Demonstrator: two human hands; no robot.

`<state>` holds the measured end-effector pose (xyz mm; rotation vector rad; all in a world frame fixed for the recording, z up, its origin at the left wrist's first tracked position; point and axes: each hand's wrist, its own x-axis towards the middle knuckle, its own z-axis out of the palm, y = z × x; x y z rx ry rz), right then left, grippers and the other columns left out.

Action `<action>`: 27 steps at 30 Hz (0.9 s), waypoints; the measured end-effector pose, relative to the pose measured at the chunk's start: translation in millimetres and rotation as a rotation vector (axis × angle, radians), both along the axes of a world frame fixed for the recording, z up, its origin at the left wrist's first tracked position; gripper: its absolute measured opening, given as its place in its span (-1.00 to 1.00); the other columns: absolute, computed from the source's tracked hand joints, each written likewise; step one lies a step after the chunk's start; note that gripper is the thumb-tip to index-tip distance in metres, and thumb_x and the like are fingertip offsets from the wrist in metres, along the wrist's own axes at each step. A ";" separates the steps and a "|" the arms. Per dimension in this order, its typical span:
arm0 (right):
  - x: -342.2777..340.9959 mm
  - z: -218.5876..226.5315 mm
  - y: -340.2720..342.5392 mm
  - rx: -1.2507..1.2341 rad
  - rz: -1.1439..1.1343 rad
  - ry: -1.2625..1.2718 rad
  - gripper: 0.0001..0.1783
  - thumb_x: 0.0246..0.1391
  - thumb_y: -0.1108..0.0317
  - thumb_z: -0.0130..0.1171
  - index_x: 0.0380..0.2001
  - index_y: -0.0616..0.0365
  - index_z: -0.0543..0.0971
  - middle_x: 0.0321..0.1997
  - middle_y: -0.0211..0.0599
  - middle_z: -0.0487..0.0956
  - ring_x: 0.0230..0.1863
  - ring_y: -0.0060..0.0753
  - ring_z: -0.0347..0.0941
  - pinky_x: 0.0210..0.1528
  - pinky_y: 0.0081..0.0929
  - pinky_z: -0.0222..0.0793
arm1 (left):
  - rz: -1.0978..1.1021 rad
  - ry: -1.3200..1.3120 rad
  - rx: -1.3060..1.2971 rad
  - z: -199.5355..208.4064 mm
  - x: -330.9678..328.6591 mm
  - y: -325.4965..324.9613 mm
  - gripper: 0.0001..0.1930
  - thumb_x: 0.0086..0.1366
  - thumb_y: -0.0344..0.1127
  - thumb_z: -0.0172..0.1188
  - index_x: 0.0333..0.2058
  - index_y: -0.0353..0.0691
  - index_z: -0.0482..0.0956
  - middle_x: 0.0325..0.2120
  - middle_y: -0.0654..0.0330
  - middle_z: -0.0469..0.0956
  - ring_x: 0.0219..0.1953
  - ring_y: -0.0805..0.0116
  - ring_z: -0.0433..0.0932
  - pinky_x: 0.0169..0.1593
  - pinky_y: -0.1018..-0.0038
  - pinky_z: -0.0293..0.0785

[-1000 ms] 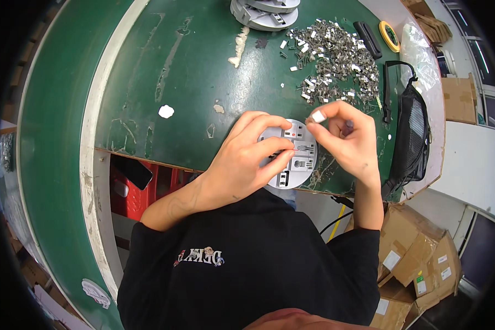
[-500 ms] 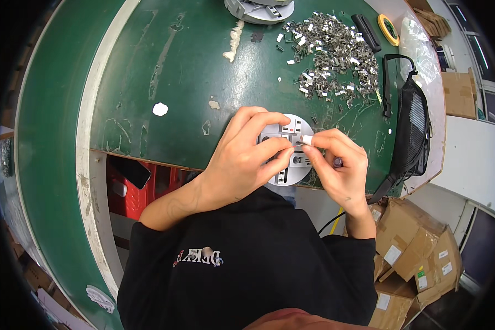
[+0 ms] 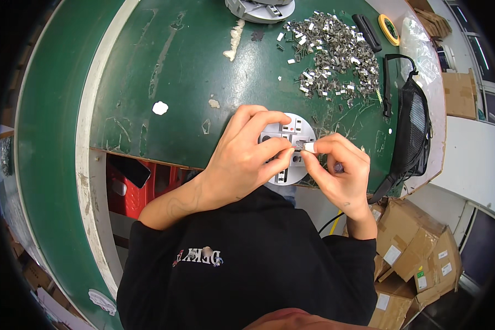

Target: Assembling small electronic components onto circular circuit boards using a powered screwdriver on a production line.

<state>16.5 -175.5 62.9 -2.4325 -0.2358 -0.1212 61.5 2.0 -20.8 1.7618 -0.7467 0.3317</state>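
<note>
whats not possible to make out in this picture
All in the head view:
- Left part of the grey disc: hidden by the left hand.
- Whether the left fingertips pinch anything: too small to tell.
- Far end of the white piece: covered by the right hand.
- Stacked discs: cut off by the top edge.
- Count of the piled parts: too small, overlapping.

A small white-ended clip [image 3: 309, 147] is held at the upward-facing slotted face of a round grey housing [image 3: 297, 135].
</note>
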 end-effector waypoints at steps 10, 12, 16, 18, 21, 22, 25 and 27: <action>2.1 2.1 1.9 -0.067 0.056 -0.049 -0.85 -0.12 0.61 0.34 -0.43 0.25 0.59 -0.41 -0.41 0.55 -0.62 -0.58 0.27 -0.59 -0.62 0.21 | -0.022 0.016 0.012 1.7 0.0 0.9 -0.84 -0.02 -0.51 0.37 -0.41 -0.17 0.66 -0.01 0.22 0.53 -0.09 0.20 0.36 -0.08 0.48 0.40; 2.8 2.5 2.0 -0.097 0.089 -0.060 -0.83 -0.13 0.62 0.34 -0.41 0.24 0.59 -0.40 -0.40 0.55 -0.62 -0.56 0.28 -0.58 -0.61 0.23 | -0.031 0.029 0.013 1.9 -0.1 1.1 -0.84 -0.02 -0.51 0.36 -0.41 -0.18 0.66 -0.01 0.22 0.53 -0.10 0.21 0.36 -0.11 0.49 0.40; 6.3 0.6 4.4 -0.140 0.158 -0.139 -0.81 -0.13 0.64 0.32 -0.38 0.24 0.58 -0.37 -0.37 0.55 -0.61 -0.53 0.30 -0.58 -0.59 0.25 | -0.041 0.042 0.011 0.8 -0.4 1.3 -0.85 0.00 -0.52 0.36 -0.39 -0.18 0.66 -0.01 0.22 0.53 -0.11 0.23 0.35 -0.12 0.49 0.40; 7.8 -0.1 4.5 -0.154 0.182 -0.166 -0.80 -0.13 0.64 0.31 -0.37 0.24 0.58 -0.36 -0.36 0.55 -0.61 -0.52 0.31 -0.58 -0.59 0.26 | -0.043 0.046 0.010 0.5 -0.6 2.1 -0.85 0.01 -0.52 0.35 -0.39 -0.17 0.66 -0.01 0.22 0.53 -0.11 0.23 0.35 -0.13 0.49 0.40; 9.2 -2.8 2.2 -0.156 0.214 -0.169 -0.79 -0.11 0.66 0.30 -0.34 0.25 0.57 -0.34 -0.32 0.55 -0.58 -0.47 0.35 -0.57 -0.58 0.28 | -0.068 0.096 -0.005 0.2 -1.6 5.2 -0.84 0.02 -0.53 0.34 -0.38 -0.18 0.66 -0.01 0.22 0.53 -0.10 0.26 0.35 -0.13 0.51 0.40; 9.5 -4.1 1.9 -0.156 0.225 -0.170 -0.78 -0.11 0.66 0.29 -0.33 0.26 0.57 -0.33 -0.31 0.56 -0.58 -0.46 0.36 -0.57 -0.57 0.29 | -0.076 0.114 -0.010 -0.2 -1.6 6.3 -0.84 0.02 -0.54 0.34 -0.38 -0.18 0.66 -0.01 0.22 0.53 -0.10 0.27 0.36 -0.13 0.51 0.40; 9.3 -9.9 1.1 -0.078 0.200 -0.147 -0.79 -0.12 0.68 0.29 -0.35 0.27 0.58 -0.33 -0.30 0.57 -0.59 -0.52 0.28 -0.58 -0.60 0.21 | -0.074 0.092 -0.022 -2.4 -1.0 9.7 -0.85 0.04 -0.54 0.34 -0.38 -0.21 0.63 -0.02 0.21 0.51 -0.12 0.26 0.36 -0.13 0.49 0.42; 9.2 -14.2 0.9 0.000 0.174 -0.124 -0.79 -0.13 0.70 0.29 -0.36 0.28 0.60 -0.32 -0.29 0.58 -0.61 -0.58 0.20 -0.58 -0.63 0.13 | -0.073 0.070 -0.034 -3.5 -0.8 11.2 -0.86 0.05 -0.54 0.33 -0.38 -0.23 0.60 -0.04 0.20 0.50 -0.13 0.25 0.37 -0.12 0.47 0.43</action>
